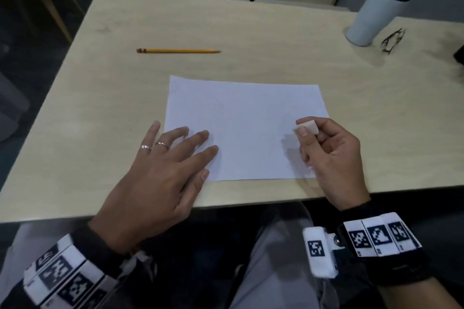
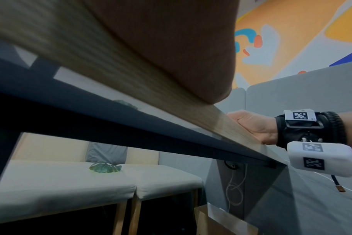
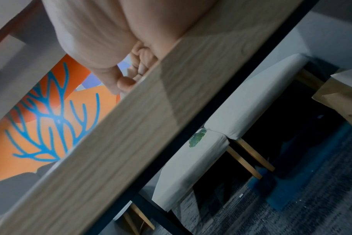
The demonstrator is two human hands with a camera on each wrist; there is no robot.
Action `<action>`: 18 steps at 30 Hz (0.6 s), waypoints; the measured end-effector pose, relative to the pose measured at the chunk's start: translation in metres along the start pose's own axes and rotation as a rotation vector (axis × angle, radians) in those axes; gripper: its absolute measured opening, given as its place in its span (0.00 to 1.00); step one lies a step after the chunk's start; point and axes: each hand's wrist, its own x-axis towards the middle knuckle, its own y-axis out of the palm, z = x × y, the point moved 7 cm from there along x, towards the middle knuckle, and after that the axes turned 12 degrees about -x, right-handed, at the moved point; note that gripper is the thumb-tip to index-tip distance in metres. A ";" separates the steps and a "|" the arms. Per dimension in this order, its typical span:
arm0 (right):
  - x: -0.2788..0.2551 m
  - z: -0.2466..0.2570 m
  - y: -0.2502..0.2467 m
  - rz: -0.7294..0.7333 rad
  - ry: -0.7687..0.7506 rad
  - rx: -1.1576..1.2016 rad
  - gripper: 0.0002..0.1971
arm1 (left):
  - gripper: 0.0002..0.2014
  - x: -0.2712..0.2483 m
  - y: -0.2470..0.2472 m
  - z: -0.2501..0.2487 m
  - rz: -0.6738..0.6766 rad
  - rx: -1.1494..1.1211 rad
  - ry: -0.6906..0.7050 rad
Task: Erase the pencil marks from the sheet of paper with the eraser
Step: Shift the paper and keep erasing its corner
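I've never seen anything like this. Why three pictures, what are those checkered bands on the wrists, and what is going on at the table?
No machine here: a person wears one camera on the head and one on each wrist; the patterned bands hold the wrist cameras. The head view looks down at a table. The left hand lies flat, fingers on a sheet of paper. The right hand pinches a white eraser just above the sheet. A pencil, a tumbler and glasses lie farther off. The wrist views mostly show the table edge from below.

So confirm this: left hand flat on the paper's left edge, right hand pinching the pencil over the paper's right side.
Wrong on one point: in the head view the right hand pinches the eraser, not the pencil, which lies on the table beyond the paper. The left hand is as stated.
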 end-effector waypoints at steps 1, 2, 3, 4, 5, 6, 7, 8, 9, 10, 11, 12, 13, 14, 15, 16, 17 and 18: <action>0.000 0.000 0.000 -0.003 -0.009 -0.010 0.06 | 0.22 -0.001 -0.001 -0.001 -0.012 0.000 0.010; 0.001 0.001 -0.001 -0.011 -0.020 -0.012 0.06 | 0.21 -0.001 -0.001 -0.002 -0.022 -0.003 0.020; 0.001 0.002 -0.001 -0.023 -0.032 -0.010 0.05 | 0.21 -0.002 -0.002 -0.003 -0.029 -0.010 0.031; 0.000 0.003 -0.002 -0.041 -0.044 -0.017 0.05 | 0.20 -0.003 -0.003 -0.004 -0.035 -0.018 0.042; 0.000 0.004 -0.003 -0.065 -0.053 -0.031 0.04 | 0.20 -0.003 -0.004 -0.005 -0.040 -0.026 0.050; 0.000 0.004 -0.004 -0.093 -0.061 -0.047 0.04 | 0.19 -0.004 -0.005 -0.005 -0.047 -0.032 0.053; 0.000 0.004 -0.005 -0.115 -0.065 -0.061 0.05 | 0.19 -0.005 -0.006 -0.005 -0.053 -0.037 0.051; 0.001 0.002 -0.006 -0.131 -0.059 -0.068 0.06 | 0.19 -0.005 -0.006 -0.005 -0.058 -0.039 0.049; 0.002 0.001 -0.006 -0.133 -0.045 -0.066 0.07 | 0.19 -0.006 -0.007 -0.005 -0.064 -0.042 0.048; 0.003 0.000 -0.006 -0.127 -0.031 -0.061 0.07 | 0.19 -0.006 -0.007 -0.005 -0.069 -0.044 0.049; 0.004 -0.002 -0.005 -0.117 -0.021 -0.060 0.07 | 0.18 -0.006 -0.008 -0.005 -0.071 -0.046 0.049; 0.004 -0.002 -0.004 -0.109 -0.017 -0.063 0.07 | 0.18 -0.006 -0.007 -0.005 -0.070 -0.047 0.047; 0.004 -0.002 -0.003 -0.105 -0.018 -0.067 0.06 | 0.19 -0.006 -0.007 -0.004 -0.068 -0.047 0.046; 0.004 -0.002 -0.002 -0.102 -0.019 -0.070 0.06 | 0.19 -0.006 -0.007 -0.004 -0.065 -0.047 0.044; 0.004 -0.003 -0.001 -0.101 -0.019 -0.075 0.05 | 0.19 -0.006 -0.007 -0.004 -0.062 -0.049 0.041; 0.004 -0.003 -0.001 -0.101 -0.018 -0.079 0.05 | 0.19 -0.006 -0.007 -0.003 -0.061 -0.052 0.040; 0.003 -0.003 0.000 -0.103 -0.020 -0.081 0.05 | 0.19 -0.006 -0.007 -0.003 -0.061 -0.055 0.038; 0.003 -0.004 0.000 -0.106 -0.022 -0.083 0.05 | 0.19 -0.007 -0.008 -0.003 -0.061 -0.059 0.035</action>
